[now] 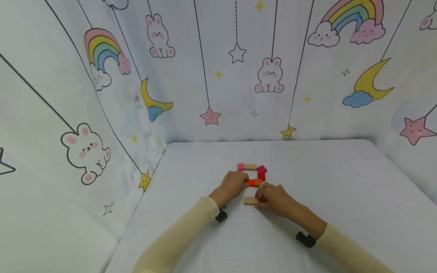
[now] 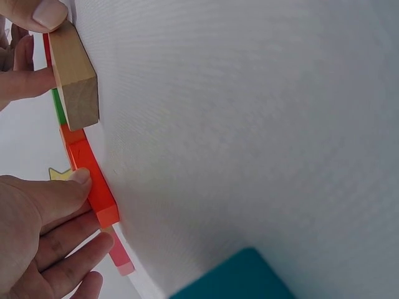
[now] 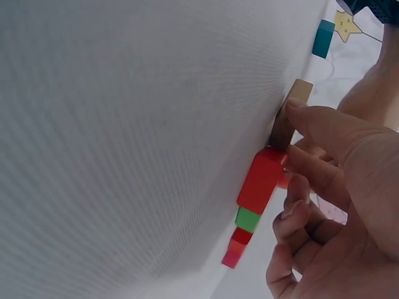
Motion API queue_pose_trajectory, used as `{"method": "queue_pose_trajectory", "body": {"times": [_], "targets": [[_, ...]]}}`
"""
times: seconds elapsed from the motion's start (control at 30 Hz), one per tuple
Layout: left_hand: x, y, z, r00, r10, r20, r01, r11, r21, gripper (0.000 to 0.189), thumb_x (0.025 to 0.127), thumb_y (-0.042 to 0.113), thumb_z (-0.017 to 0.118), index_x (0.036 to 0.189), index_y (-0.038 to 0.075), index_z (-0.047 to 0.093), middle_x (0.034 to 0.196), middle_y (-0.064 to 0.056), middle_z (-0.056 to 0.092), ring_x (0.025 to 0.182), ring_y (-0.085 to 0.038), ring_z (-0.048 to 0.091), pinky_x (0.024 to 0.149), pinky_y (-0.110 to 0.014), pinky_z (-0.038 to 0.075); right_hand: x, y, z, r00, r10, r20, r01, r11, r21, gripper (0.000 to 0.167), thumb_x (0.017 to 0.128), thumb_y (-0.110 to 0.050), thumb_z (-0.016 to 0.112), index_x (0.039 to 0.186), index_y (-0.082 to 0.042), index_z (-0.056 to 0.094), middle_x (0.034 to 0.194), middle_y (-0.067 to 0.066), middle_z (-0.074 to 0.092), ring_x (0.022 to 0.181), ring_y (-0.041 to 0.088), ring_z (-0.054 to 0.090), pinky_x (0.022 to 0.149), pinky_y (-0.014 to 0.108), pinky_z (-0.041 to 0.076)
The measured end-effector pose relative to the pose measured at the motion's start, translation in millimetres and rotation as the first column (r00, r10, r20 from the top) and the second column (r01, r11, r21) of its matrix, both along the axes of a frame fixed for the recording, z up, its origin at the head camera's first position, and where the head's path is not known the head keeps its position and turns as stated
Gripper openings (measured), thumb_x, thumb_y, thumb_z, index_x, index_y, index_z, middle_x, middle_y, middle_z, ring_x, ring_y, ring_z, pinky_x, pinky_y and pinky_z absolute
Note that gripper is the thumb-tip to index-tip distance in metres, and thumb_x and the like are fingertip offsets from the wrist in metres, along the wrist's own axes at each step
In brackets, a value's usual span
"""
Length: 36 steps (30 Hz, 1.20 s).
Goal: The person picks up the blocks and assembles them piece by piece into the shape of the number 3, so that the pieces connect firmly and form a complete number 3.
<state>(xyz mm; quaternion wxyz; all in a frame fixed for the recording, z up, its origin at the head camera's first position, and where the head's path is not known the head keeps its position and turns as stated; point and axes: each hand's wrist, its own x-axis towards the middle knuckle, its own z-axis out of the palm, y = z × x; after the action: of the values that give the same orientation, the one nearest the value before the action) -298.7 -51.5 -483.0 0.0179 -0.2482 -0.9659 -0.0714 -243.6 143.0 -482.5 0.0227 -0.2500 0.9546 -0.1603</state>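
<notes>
My left hand [image 1: 235, 184] is at the left end of an orange-red block [image 2: 93, 177]; its thumb and a finger pinch it. An orange block [image 1: 258, 182] adjoins that one on the right. My right hand [image 1: 278, 199] pinches a plain wooden block [image 3: 299, 92] between thumb and finger, as the left wrist view [image 2: 75, 59] also shows. A red block [image 3: 262, 180] with rounded edges stands at the wooden block's right end, partly hidden by the right hand in the head view. Beyond it is a green block [image 3: 247, 219].
Farther back lie a pink block [image 1: 241, 167], another wooden block [image 1: 250, 167], a magenta pentagonal block [image 1: 261, 169] and a small red block [image 1: 261, 176]. A teal block [image 3: 323, 38] stands near the left wrist. A printed curtain [image 1: 239, 94] rises behind the white table [image 1: 341, 182].
</notes>
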Motion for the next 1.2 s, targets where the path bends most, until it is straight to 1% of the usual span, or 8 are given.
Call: {"method": "queue_pose_trajectory", "body": {"times": [0.17, 0.47, 0.7, 0.83, 0.93, 0.97, 1.07, 1.2], "targets": [[0.2, 0.2, 0.2, 1.0, 0.006, 0.006, -0.006, 1.0, 0.0, 0.022, 0.101, 0.028, 0.073, 0.119, 0.015, 0.076, 0.104, 0.001, 0.076, 0.089, -0.015, 0.064, 0.095, -0.03, 0.055, 0.7, 1.2, 0.2, 1.0, 0.006, -0.015, -0.006, 1.0, 0.007, 0.029, 0.082, -0.033, 0.092, 0.105, -0.021, 0.077, 0.093, -0.003, 0.063, 0.092, 0.014, 0.061, 0.076, 0.041, 0.049], [0.0, 0.7, 1.1, 1.0, 0.012, 0.008, -0.012, 1.0, 0.005, 0.021, 0.101, 0.027, 0.074, 0.118, 0.015, 0.077, 0.104, 0.001, 0.077, 0.089, -0.014, 0.065, 0.095, -0.03, 0.056, -2.8, 5.5, -2.4, 1.0, -0.003, 0.014, 0.003, 1.0, 0.005, 0.035, 0.079, -0.033, 0.094, 0.107, -0.02, 0.078, 0.091, -0.005, 0.061, 0.092, 0.012, 0.055, 0.073, 0.036, 0.045], [-1.2, 1.9, 1.0, 1.0, 0.009, 0.014, -0.009, 1.0, -0.007, 0.02, 0.101, 0.027, 0.074, 0.117, 0.015, 0.077, 0.103, 0.001, 0.077, 0.088, -0.014, 0.064, 0.093, -0.028, 0.056, 0.4, 5.6, -0.9, 1.0, -0.002, -0.002, 0.002, 1.0, 0.017, 0.039, 0.08, -0.035, 0.094, 0.111, -0.019, 0.077, 0.094, -0.003, 0.062, 0.094, 0.013, 0.055, 0.075, 0.037, 0.047], [-3.3, 2.5, 3.6, 1.0, -0.008, 0.02, 0.009, 0.999, -0.036, 0.019, 0.101, 0.027, 0.074, 0.115, 0.015, 0.077, 0.103, 0.001, 0.077, 0.086, -0.013, 0.063, 0.091, -0.028, 0.057, 3.5, 1.2, 1.5, 0.999, 0.001, -0.036, -0.001, 1.0, -0.005, 0.041, 0.08, -0.033, 0.094, 0.114, -0.018, 0.076, 0.102, 0.0, 0.067, 0.098, 0.015, 0.058, 0.078, 0.04, 0.049], [-6.1, 2.2, 7.0, 0.999, -0.032, 0.03, 0.033, 0.998, -0.05, 0.017, 0.101, 0.026, 0.075, 0.113, 0.015, 0.078, 0.099, 0.002, 0.077, 0.083, -0.013, 0.062, 0.086, -0.026, 0.056, 5.7, -7.3, 3.8, 0.999, 0.021, -0.044, -0.022, 0.999, -0.043, 0.039, 0.084, -0.031, 0.091, 0.116, -0.015, 0.075, 0.105, 0.003, 0.069, 0.095, 0.015, 0.06, 0.078, 0.04, 0.049], [-7.5, 2.0, 8.1, 0.998, -0.037, 0.04, 0.039, 0.998, -0.047, 0.016, 0.101, 0.026, 0.075, 0.111, 0.015, 0.078, 0.096, 0.003, 0.076, 0.081, -0.013, 0.061, 0.083, -0.025, 0.055, 6.2, -11.1, 4.2, 0.999, 0.028, -0.042, -0.031, 0.998, -0.054, 0.038, 0.086, -0.03, 0.089, 0.117, -0.014, 0.075, 0.107, 0.003, 0.07, 0.094, 0.014, 0.06, 0.078, 0.04, 0.048], [-11.8, 1.1, 13.0, 0.994, -0.058, 0.09, 0.06, 0.998, -0.024, 0.013, 0.1, 0.024, 0.075, 0.107, 0.014, 0.078, 0.088, 0.004, 0.073, 0.076, -0.013, 0.058, 0.074, -0.022, 0.052, 7.0, -24.4, 5.1, 0.998, 0.055, -0.03, -0.057, 0.995, -0.077, 0.039, 0.089, -0.031, 0.086, 0.122, -0.013, 0.074, 0.108, 0.001, 0.073, 0.092, 0.013, 0.063, 0.08, 0.037, 0.054], [-16.9, 0.7, 19.7, 0.982, -0.079, 0.174, 0.079, 0.997, 0.007, 0.01, 0.101, 0.021, 0.075, 0.104, 0.013, 0.078, 0.087, 0.005, 0.072, 0.075, -0.012, 0.059, 0.071, -0.02, 0.052, 6.9, -43.8, 3.2, 0.997, 0.074, 0.021, -0.072, 0.994, -0.083, 0.048, 0.089, -0.033, 0.086, 0.131, -0.014, 0.072, 0.091, -0.008, 0.07, 0.082, 0.009, 0.062, 0.073, 0.025, 0.056]]}}
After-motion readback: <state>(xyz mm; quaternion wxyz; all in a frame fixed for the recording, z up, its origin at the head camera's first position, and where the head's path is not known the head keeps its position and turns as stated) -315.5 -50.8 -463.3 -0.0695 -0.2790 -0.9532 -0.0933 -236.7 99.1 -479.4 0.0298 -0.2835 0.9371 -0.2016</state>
